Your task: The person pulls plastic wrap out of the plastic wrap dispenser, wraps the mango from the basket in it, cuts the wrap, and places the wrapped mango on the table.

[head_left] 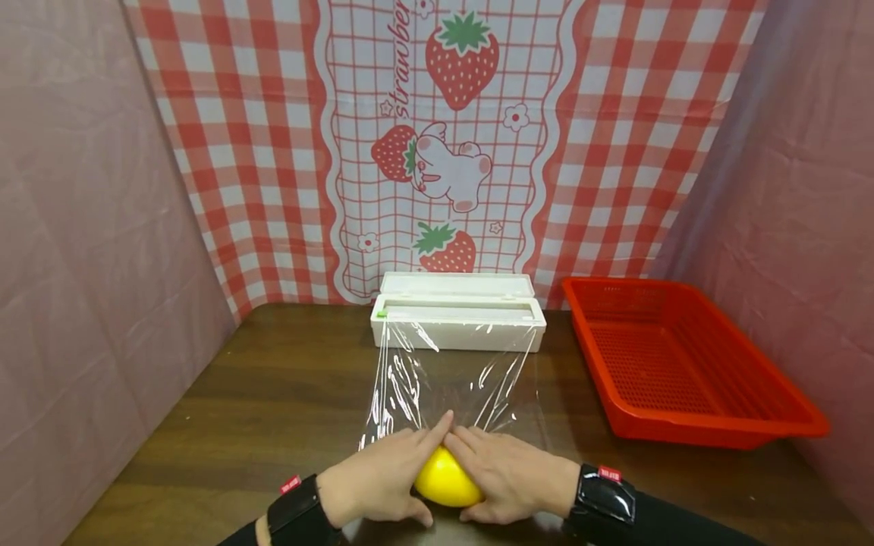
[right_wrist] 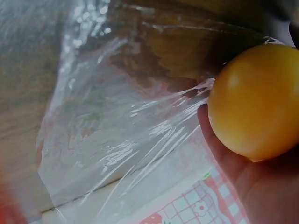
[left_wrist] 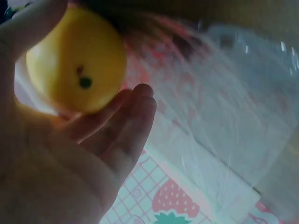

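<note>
A smooth yellow round fruit (head_left: 447,479) sits between the two hands near the table's front edge. My left hand (head_left: 378,476) holds its left side, and my right hand (head_left: 514,472) holds its right side. Fingertips of both hands meet above and beyond the fruit, with the thumbs on the near side. In the left wrist view, the fruit (left_wrist: 79,63) shows a small dark green spot. Clear cling film (head_left: 454,379) stretches from a white dispenser box (head_left: 457,336) toward the hands; in the right wrist view, creases in the film (right_wrist: 140,140) run up to the fruit (right_wrist: 254,102).
The dispenser's lid (head_left: 457,285) stands raised at the back, with a small green piece (head_left: 381,313) at the box's left end. A red plastic basket (head_left: 710,418) is on the right of the brown wooden table (head_left: 273,394). A checked strawberry cloth (head_left: 266,136) hangs behind.
</note>
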The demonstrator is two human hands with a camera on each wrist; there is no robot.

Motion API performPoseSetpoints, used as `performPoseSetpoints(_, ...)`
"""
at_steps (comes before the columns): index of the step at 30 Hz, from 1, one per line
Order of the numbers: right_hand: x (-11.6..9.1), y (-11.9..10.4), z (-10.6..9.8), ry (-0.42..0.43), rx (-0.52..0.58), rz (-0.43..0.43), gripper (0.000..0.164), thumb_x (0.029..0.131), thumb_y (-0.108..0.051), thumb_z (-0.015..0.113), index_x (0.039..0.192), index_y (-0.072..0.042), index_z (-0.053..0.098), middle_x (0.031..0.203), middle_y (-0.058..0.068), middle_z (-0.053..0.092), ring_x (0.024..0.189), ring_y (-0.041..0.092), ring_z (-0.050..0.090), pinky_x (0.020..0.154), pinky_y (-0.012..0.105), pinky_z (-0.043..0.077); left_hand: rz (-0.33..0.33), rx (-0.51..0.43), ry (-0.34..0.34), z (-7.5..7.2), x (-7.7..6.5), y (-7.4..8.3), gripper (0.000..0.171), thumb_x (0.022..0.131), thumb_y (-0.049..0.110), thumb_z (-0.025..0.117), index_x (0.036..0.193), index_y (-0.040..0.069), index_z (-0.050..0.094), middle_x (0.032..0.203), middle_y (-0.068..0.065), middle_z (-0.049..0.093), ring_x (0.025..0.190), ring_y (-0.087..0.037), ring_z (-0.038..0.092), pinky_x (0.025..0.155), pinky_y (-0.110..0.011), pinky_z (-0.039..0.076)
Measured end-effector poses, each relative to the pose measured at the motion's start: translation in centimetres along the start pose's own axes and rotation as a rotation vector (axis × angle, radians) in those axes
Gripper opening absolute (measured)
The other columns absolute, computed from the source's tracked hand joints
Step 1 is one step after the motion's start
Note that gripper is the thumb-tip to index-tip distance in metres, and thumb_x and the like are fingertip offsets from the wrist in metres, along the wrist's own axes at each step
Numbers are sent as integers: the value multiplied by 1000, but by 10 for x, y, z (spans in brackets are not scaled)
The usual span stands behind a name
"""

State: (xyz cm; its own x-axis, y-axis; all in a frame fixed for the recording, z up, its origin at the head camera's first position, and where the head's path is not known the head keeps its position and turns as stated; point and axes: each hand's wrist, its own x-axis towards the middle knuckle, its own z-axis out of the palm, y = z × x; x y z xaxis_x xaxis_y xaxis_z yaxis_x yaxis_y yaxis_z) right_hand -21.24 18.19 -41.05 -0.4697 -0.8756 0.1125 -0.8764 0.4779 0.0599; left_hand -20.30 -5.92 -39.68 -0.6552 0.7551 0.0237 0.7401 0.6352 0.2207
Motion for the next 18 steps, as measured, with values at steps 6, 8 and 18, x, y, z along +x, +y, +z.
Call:
performPoseSetpoints(6,-3,1,5,56,31,7,97,81,-53,81,146,4,36,135,8,52,117,17,58,101,34,51,6,53,41,8,2,5,113,82,40,85,160,-2,15,143,-12,56,116,-19,62,101,-36,50)
performPoseSetpoints(8,-5,2,7,74,74,27,99,81,-54,81,147,2,35,136,7,49,114,16,58,99,33,52,1,61,46,9,0,4,108,84,40,84,160,-1,19,142,-12,56,113,-19,63,99,-37,51)
performPoseSetpoints(18,-26,-2,1,61,-9,99,96,84,-55,78,154,-4,34,137,5,46,113,18,54,95,37,53,47,90,75,12,-3,0,84,86,37,82,149,9,35,134,-6,59,112,-16,62,97,-36,53)
